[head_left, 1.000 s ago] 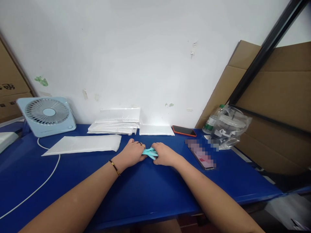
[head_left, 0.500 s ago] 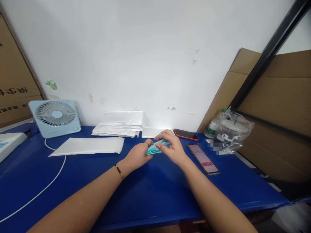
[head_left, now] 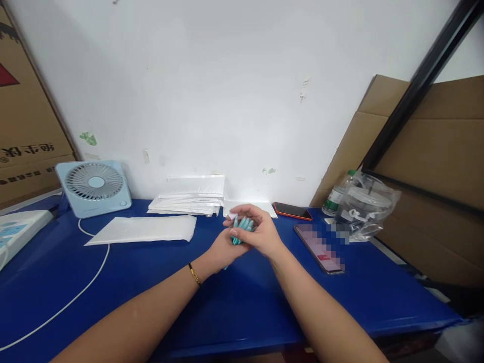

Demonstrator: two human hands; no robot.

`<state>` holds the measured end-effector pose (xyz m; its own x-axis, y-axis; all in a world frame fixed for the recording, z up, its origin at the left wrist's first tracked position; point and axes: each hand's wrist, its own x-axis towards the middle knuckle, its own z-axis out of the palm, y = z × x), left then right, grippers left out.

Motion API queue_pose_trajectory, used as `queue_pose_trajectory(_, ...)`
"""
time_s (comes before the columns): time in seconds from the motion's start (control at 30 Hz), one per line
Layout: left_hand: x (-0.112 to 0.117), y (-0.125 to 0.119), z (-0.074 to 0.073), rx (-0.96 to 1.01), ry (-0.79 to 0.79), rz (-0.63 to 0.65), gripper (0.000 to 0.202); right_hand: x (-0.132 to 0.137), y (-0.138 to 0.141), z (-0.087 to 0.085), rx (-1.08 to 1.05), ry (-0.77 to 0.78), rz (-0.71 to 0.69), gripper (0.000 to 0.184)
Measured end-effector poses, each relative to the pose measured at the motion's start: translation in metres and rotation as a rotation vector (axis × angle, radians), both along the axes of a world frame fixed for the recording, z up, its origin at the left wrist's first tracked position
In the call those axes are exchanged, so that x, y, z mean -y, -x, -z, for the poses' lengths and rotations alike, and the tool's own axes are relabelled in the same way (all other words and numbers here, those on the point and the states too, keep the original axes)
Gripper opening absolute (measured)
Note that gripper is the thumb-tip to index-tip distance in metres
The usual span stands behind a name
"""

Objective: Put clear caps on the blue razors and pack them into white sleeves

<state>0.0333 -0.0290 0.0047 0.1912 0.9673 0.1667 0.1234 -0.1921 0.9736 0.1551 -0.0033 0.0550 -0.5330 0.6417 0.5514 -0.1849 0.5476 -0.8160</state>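
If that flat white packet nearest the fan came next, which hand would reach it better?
Probably the left hand: it is nearer the flat white packet, which lies to its left. The right hand is farther across, and both hold the teal bundle.

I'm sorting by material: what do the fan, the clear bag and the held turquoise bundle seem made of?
Fan: probably hard plastic, satin; smooth, evenly blue. Clear bag: likely thin glossy plastic; see-through, crinkled. Turquoise bundle: perhaps fabric or soft plastic, slight sheen; folded, partly hidden.

A ridged teal bundle [head_left: 245, 224] sits cupped, partly hidden.
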Motion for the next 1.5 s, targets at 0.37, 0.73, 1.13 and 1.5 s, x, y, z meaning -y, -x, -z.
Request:
queue_pose_trajectory(0.37,0.008,-0.008,-0.001,0.024,0.236,0.214,0.023,-0.003,0.009,0.015,-0.121,0.147,0.455,0.013)
queue_pose_trajectory(0.73,0.012,-0.011,-0.004,0.010,0.332,0.283,0.042,-0.013,-0.016,0.002,-0.442,0.431,0.036,0.052)
queue_pose_trajectory(1.13,0.011,0.000,-0.004,0.184,0.513,0.549,0.028,0.010,-0.002,0.016,-0.149,0.480,-0.316,0.035)
queue_pose_trajectory(1.5,0.020,-0.007,-0.016,-0.075,0.137,0.191,0.030,0.003,-0.003,0.018,-0.266,0.583,-0.065,0.035)
